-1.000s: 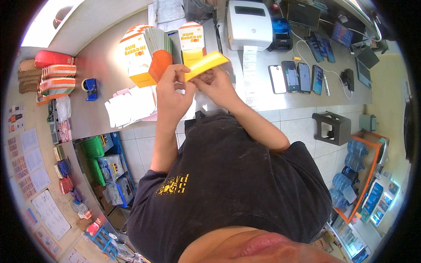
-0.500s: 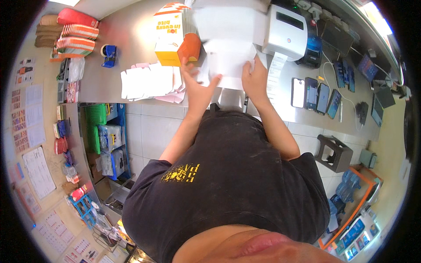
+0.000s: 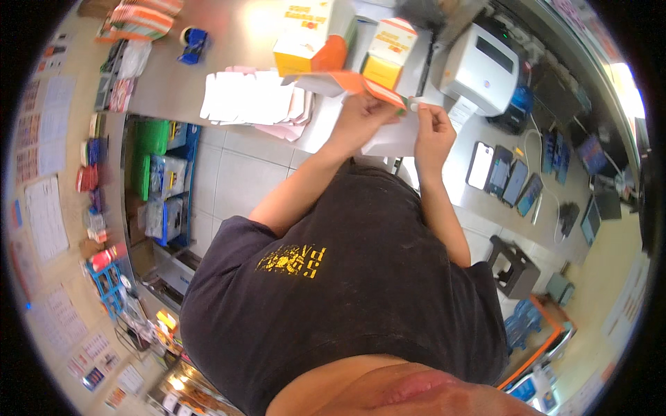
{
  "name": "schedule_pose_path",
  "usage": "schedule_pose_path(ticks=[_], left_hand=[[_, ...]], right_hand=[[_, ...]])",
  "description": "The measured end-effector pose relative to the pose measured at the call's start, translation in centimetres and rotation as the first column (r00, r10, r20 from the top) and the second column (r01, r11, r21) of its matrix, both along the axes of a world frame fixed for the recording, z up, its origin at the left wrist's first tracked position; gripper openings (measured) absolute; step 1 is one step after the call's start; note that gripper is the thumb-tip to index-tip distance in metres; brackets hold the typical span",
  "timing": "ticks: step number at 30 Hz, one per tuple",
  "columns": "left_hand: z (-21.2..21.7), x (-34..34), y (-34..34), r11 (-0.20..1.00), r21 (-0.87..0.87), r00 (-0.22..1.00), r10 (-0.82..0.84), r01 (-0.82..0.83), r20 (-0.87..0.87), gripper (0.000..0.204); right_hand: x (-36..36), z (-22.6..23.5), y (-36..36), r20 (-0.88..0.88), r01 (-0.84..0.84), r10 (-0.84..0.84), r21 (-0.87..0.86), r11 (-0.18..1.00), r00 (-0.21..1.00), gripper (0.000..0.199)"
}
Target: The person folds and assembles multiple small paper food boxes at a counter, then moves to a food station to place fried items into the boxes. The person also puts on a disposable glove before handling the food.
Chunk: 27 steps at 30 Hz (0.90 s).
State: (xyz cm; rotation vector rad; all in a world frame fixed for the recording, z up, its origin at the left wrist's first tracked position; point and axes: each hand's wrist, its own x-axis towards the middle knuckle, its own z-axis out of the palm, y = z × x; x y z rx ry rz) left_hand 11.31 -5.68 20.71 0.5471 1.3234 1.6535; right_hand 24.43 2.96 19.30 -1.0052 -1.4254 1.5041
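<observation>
Small shop or packing counter. Steel worktop (image 3: 229, 48) carries a white label printer (image 3: 482, 66), a row of phones (image 3: 510, 179), orange-and-yellow cartons (image 3: 312, 38) and stacked paper slips (image 3: 250, 97). Stocked shelves (image 3: 156, 180) sit beneath; printed sheets (image 3: 45, 215) cover the wall.

left hand (image 3: 361, 119) fingers closed | right hand (image 3: 433, 128) pinching, raised

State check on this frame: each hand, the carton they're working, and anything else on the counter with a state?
left hand: closed on the flat carton, grip at its near edge.
right hand: pinching the carton's right end.
flat carton: orange and white, unfolded, held above the counter.
assembled cartons: upright, standing on the counter.
white paper stack: lying flat, fanned.
label printer: lid shut, paper strip hanging out.
phones: lying flat in a row.
</observation>
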Motion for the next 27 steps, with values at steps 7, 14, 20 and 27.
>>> schedule_pose_path(ticks=[7,14,20,27], left_hand=[[-2.6,0.5,-0.2,0.986,-0.059,0.846,0.104,-0.158,-0.522,0.034],[-1.8,-1.6,-5.6,0.866,0.157,0.664,0.469,-0.475,-0.582,0.020],[-4.1,-1.4,-7.9,0.852,-0.010,0.680,0.411,-0.524,-0.608,0.022],[-1.7,-2.1,-4.9,0.988,0.014,0.393,0.076,-0.156,-0.916,0.018]], right_hand=[[-1.6,0.1,0.1,-0.119,-0.318,0.296,-0.286,0.904,0.948,0.031],[-5.3,0.5,-2.2,-0.022,-0.458,0.461,-0.153,0.876,0.887,0.023],[-6.9,-1.0,-2.9,0.190,-0.631,0.604,0.149,0.761,0.774,0.004],[-3.6,0.7,-2.5,0.410,-0.473,0.313,0.384,0.793,0.857,0.018]])
